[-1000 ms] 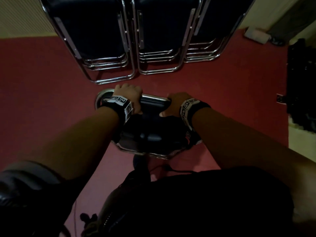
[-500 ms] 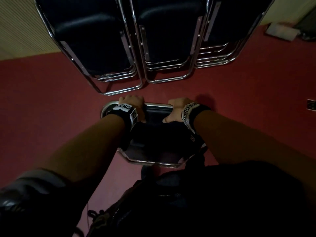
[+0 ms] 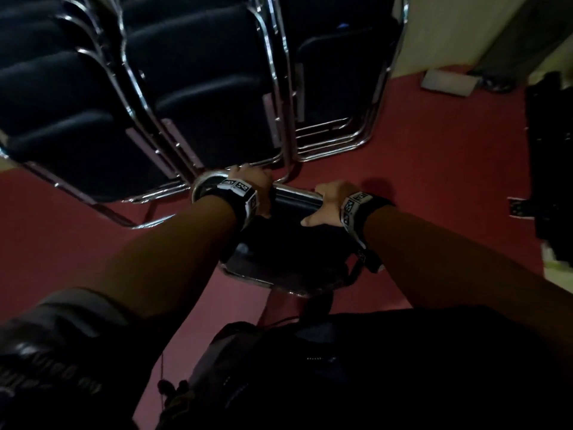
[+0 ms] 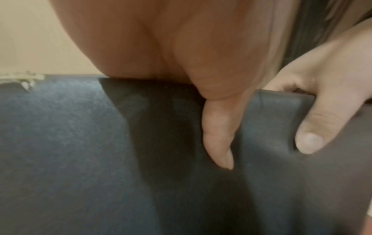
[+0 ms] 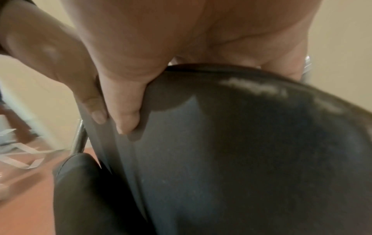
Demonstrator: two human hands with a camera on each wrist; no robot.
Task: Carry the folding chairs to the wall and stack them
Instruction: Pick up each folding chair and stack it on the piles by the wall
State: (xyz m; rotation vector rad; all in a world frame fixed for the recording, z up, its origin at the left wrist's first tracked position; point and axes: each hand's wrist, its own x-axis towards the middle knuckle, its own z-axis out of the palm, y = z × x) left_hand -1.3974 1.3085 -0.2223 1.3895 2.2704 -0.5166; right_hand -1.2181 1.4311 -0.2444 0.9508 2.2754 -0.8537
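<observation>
Stacked folding chairs (image 3: 198, 97) lean against the cream wall (image 3: 446, 29) ahead: black padded seats, chrome tube frames, in roughly three side-by-side rows on the red carpet (image 3: 434, 169). Their floor loops sit just beyond the top of the carried chair, directly in its path. A flat pale object (image 3: 448, 83) lies on the carpet near the wall at right; dark gear (image 3: 548, 169) along the right edge, too dim to identify.

Folded chair (image 3: 291, 240) is between the person and the stack, held upright in front of the body. Its long axis runs down toward the floor, top chrome bar horizontal, crosswise to the view. Whether its feet touch the carpet cannot be told.

Left hand (image 3: 252, 189) grips the top of the chair near its left corner, fingers curled over the far side, thumb down on the black backrest vinyl (image 4: 80, 143). Right hand (image 3: 330, 203) grips the same top edge toward the right, fingers wrapped over it, thumb pressed on the near face of the backrest. Both hands closed tight around the chair, close together.
</observation>
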